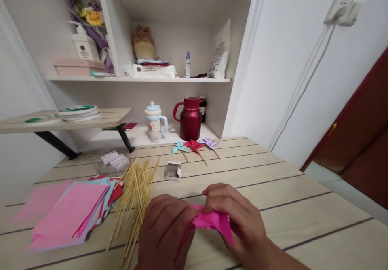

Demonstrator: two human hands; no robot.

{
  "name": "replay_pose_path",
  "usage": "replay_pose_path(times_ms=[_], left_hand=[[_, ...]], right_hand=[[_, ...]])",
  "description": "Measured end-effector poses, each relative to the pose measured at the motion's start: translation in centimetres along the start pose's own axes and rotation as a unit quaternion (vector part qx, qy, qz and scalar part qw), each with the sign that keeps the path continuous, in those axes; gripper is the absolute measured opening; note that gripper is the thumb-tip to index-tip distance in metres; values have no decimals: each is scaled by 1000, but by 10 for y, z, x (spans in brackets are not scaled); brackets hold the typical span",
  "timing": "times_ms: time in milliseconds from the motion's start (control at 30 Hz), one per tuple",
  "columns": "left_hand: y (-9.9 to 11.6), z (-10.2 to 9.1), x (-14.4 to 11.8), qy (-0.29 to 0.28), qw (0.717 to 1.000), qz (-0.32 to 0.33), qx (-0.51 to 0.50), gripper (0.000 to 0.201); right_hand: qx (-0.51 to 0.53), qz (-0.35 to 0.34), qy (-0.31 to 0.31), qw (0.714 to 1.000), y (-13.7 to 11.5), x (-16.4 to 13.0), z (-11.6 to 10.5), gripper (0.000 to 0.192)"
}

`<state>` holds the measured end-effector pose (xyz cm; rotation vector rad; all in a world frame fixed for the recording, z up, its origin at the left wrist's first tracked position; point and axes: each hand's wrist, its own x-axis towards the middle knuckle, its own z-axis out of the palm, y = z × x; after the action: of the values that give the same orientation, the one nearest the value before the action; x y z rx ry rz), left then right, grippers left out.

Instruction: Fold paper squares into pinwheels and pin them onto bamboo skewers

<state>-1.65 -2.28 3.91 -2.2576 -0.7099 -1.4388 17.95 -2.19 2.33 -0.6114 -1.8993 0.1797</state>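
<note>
Both my hands hold a folded piece of bright pink paper (214,221) just above the wooden table (303,205). My left hand (165,229) grips its left side, fingers curled over it. My right hand (236,217) pinches the top and right side between thumb and fingers. A pile of thin wooden sticks (136,197) lies just left of my left hand. Beside the sticks sits a stack of pink, red and light blue paper sheets (69,213).
Three finished paper pinwheels, blue (179,146), red (194,144) and purple (208,142), lie at the table's far edge. A small open white box (173,171) sits mid-table. Behind stand a red jug (190,118) and a lidded cup (154,122). A wall rises to the right.
</note>
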Motion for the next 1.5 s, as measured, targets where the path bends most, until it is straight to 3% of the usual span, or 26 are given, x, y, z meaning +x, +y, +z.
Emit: replay_pose_path(times_ms=[133,233,300,400,500,567,633,700,800,867,933,1000,1100,1233,1500], left_hand=[[0,9,-2,0,998,-53,-44,15],[0,19,-8,-1,978,-192,-84,8],[0,26,-11,-6,942,-313,-121,4],[0,31,-13,-19,869,-459,-183,13],[1,30,-10,-39,799,-551,-237,22],[2,29,-7,-48,765,-588,-260,25],[3,28,-6,-51,754,-598,-266,26],[4,29,-7,-45,780,-574,-244,22],[4,29,-13,-3,886,-438,-153,10],[1,26,-17,20,955,-284,-78,3],[-2,20,-19,-8,989,-146,-22,12],[-5,12,-20,-37,997,-60,16,20],[-8,4,-20,-54,997,10,46,22],[-7,2,-17,-47,997,33,55,21],[1,6,-6,-15,1000,11,22,17]], right_hand=[[-7,5,-16,1000,3,4,2,28],[58,142,-1,988,5,10,8,17],[134,259,13,956,7,14,12,12],[287,383,10,878,9,17,14,16],[401,430,3,809,11,17,14,33],[427,440,-1,790,12,17,13,40],[428,446,0,786,12,17,12,38],[420,447,7,789,12,18,11,34],[385,428,8,817,11,19,11,28],[309,383,6,870,9,19,10,19],[209,294,8,933,6,18,8,13],[130,177,15,975,3,17,6,16],[78,52,26,995,2,15,4,15],[63,14,26,998,3,14,4,16],[2,-24,-2,1000,-1,8,3,22]])
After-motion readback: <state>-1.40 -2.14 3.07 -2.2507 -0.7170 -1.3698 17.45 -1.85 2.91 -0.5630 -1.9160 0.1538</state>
